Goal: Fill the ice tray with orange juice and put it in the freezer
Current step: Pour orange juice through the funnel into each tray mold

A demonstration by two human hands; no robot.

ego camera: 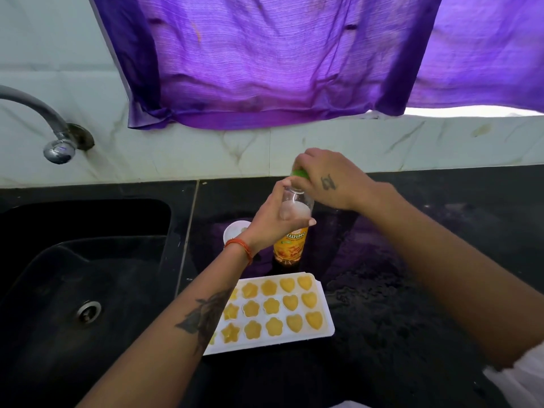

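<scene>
The black stone counter [397, 290] runs off the frame at right and bottom; the black sink [73, 275] at its left is cut by the left edge. Open counter lies right of the white plastic ice tray [323, 304], whose star, flower and heart cells hold orange juice; the left forearm hides its left end. Just behind it stands the clear juice bottle [290, 245]. The left hand [273, 219] wraps its upper body. The right hand [326, 178] covers the green cap [298, 173], fingers apparently pinching it, though mostly hidden. A small white round lid or dish [234, 231] sits half-hidden behind the left wrist.
</scene>
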